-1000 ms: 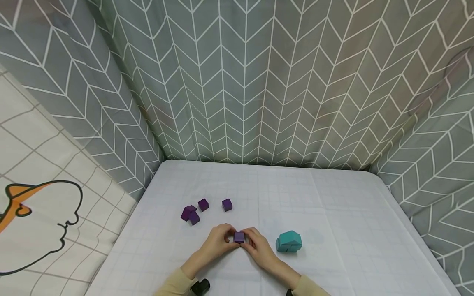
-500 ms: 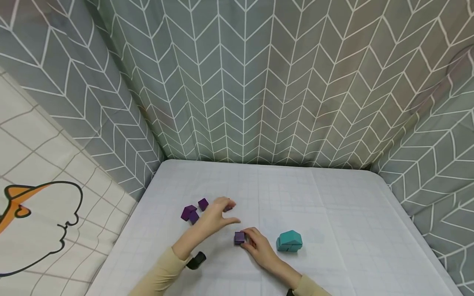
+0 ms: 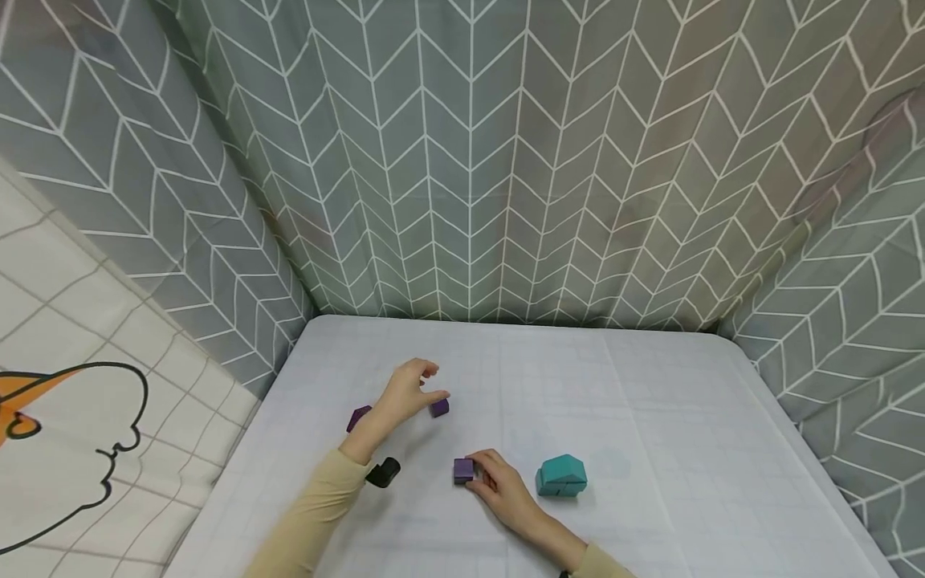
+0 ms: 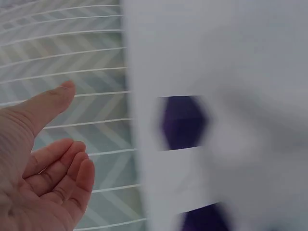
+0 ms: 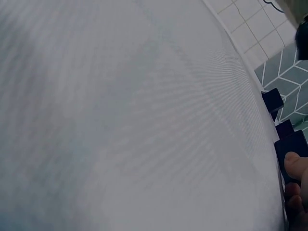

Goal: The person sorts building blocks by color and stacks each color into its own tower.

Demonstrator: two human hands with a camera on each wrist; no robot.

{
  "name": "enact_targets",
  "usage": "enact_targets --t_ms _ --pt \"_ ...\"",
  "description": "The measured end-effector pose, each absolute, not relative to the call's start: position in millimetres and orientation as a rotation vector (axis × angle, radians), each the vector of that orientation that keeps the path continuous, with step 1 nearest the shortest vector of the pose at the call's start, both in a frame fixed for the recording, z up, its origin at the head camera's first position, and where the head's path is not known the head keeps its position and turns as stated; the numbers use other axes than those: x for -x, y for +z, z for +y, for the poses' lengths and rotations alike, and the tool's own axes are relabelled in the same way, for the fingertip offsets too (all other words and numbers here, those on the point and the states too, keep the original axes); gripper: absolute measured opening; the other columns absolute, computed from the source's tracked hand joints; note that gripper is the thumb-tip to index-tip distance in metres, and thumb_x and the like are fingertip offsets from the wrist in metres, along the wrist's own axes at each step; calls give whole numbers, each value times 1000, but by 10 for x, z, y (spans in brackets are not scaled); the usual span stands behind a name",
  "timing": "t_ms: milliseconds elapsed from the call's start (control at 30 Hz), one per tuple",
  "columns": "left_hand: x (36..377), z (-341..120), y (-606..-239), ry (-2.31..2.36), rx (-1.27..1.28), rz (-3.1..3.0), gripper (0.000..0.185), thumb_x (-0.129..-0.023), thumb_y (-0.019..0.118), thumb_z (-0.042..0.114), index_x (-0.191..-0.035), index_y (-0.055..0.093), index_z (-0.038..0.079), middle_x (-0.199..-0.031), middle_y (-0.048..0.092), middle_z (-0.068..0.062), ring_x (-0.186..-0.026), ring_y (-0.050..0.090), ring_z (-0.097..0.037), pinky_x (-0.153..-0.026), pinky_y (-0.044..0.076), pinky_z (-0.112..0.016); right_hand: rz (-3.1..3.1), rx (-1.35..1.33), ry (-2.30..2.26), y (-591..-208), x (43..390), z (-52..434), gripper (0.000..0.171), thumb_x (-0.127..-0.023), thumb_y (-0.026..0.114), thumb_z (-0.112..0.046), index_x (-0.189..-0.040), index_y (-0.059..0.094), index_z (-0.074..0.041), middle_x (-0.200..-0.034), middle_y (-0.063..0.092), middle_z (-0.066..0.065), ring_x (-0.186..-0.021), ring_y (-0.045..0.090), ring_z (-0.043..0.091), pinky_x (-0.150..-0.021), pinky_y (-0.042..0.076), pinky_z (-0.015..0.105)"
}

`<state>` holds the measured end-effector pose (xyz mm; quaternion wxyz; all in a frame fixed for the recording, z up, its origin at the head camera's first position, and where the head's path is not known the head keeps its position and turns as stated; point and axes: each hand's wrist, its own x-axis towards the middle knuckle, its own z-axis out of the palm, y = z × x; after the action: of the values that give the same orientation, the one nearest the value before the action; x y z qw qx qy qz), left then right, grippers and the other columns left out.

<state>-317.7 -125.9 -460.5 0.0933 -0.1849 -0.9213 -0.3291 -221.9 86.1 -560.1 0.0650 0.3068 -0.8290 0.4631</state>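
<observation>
In the head view my right hand [image 3: 502, 490] holds a small purple cube [image 3: 463, 470] near the middle of the table, index finger at its back and thumb at its front. The right wrist view catches the thumb against that dark cube [image 5: 290, 147] at the right edge. My left hand [image 3: 408, 393] is farther out, thumb and fingers spread with nothing between them. Just beyond its thumb tip a second purple cube [image 3: 439, 408] sits on the table. The left wrist view has the left hand [image 4: 48, 168] with loosely bent fingers, a blurred purple cube [image 4: 183, 122] beside it.
A teal house-shaped block [image 3: 561, 475] with visible seams stands right of my right hand. Another purple block [image 3: 359, 417] peeks out behind my left forearm, which covers others near it. A white cloth covers the table [image 3: 650, 417]; patterned curtains [image 3: 470, 160] hang behind.
My left hand has let go of the purple cube in the middle and moved away, up and left, over the other purple blocks. The right hand has stayed at its cube.
</observation>
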Motion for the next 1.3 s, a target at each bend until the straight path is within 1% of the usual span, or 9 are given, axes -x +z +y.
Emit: enact_targets --t_ms 133,200,367,500,733,933,1067,1200,1300 --pt "3217 -1269 -4916 -916 505 -2871 46 -68 77 23 -101 59 -3 -92 58 -11 -85 55 -25 -73 46 -34 -2491 -950 1408 -5618 2213 845 34 -81 64 -12 -112 56 -4 -100 53 -3 -66 39 -4 -53 38 13" --pt "3230 -1279 -5032 -887 504 -2895 44 -68 77 22 -99 59 -3 -89 58 -10 -82 54 -22 -72 45 -35 -2484 -958 1405 -5630 2207 841 33 -81 64 -12 -112 55 -5 -99 53 -3 -66 39 -4 -52 38 13" --pt "3224 -1310 -5225 -872 512 -2890 34 -69 76 18 -93 59 1 -79 55 -4 -70 48 -14 -62 42 -29 -2485 -942 1403 -5650 2185 839 33 -81 64 -13 -112 56 -6 -99 53 -4 -65 39 -4 -52 38 13" --pt "3201 -1328 -5291 -909 505 -2850 31 -68 76 16 -92 60 2 -79 56 -3 -68 48 -12 -61 42 -27 -2484 -938 1414 -5656 2174 834 33 -80 65 -11 -111 56 -4 -99 53 -3 -65 40 -3 -52 38 13" --pt "3209 -1331 -5307 -937 507 -2823 33 -69 76 16 -94 60 3 -80 57 -2 -68 48 -11 -60 42 -26 -2473 -949 1394 -5650 2189 844 34 -80 65 -10 -112 56 -3 -99 53 -3 -65 39 -3 -51 37 12" --pt "3246 -1333 -5282 -918 565 -2803 33 -69 76 16 -94 60 2 -82 57 -3 -70 50 -12 -61 43 -26 -2465 -950 1374 -5653 2227 857 34 -81 64 -12 -113 55 -3 -100 53 -3 -65 39 -4 -51 38 12" --pt "3207 -1382 -5185 -940 560 -2789 31 -68 76 14 -93 61 2 -84 59 -5 -73 53 -14 -63 45 -28 -2471 -954 1373 -5676 2233 860 34 -82 63 -14 -113 55 -3 -100 53 -4 -64 39 -4 -51 38 12" --pt "3133 -1482 -5016 -965 537 -2774 31 -69 76 13 -94 61 3 -88 60 -4 -77 54 -15 -64 47 -26 -2467 -955 1370 -5685 2225 855 35 -81 63 -15 -113 55 -3 -100 52 -4 -64 39 -3 -51 37 12" --pt "3068 -1561 -4880 -948 524 -2747 32 -69 76 13 -96 62 4 -90 60 -4 -76 55 -14 -63 47 -24 -2457 -956 1365 -5671 2223 852 35 -81 64 -13 -113 55 -3 -100 53 -4 -64 39 -3 -51 37 12"
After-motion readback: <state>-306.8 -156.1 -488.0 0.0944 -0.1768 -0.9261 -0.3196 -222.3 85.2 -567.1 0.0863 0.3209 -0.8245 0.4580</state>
